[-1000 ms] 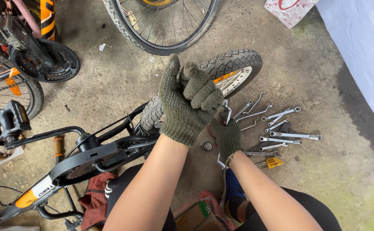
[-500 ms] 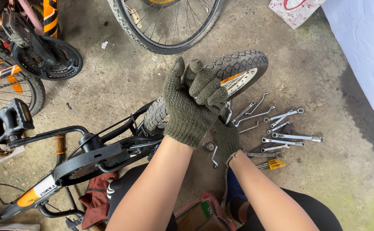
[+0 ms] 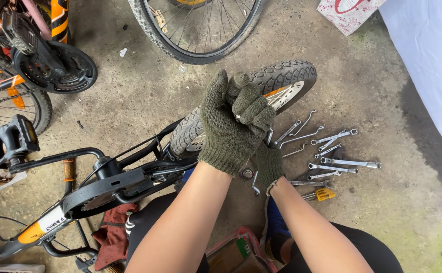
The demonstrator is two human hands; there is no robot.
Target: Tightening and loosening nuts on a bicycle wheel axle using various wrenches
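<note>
A small bicycle lies on its side on the concrete, its knobby rear wheel [image 3: 281,76] pointing away from me. My left hand [image 3: 231,126], in a dark green knit glove, is clenched in a fist above the wheel hub. A bit of metal tool shows under its fingers [image 3: 270,135]. My right hand [image 3: 268,166], also gloved, sits lower, by the axle nut [image 3: 247,174]. It closes on a wrench whose end [image 3: 255,189] sticks out below it. The left hand hides my right fingers.
Several loose wrenches [image 3: 332,151] and a yellow-handled screwdriver [image 3: 318,194] lie to the right of the wheel. A large bicycle wheel [image 3: 201,30] stands behind, and another bike's chainring [image 3: 54,68] is at the far left. A pedal [image 3: 9,141] and crank jut out at left.
Both hands stay clenched over the hub and have hardly moved. The view has drifted slightly, so the wheel and wrenches sit a little lower in the frame.
</note>
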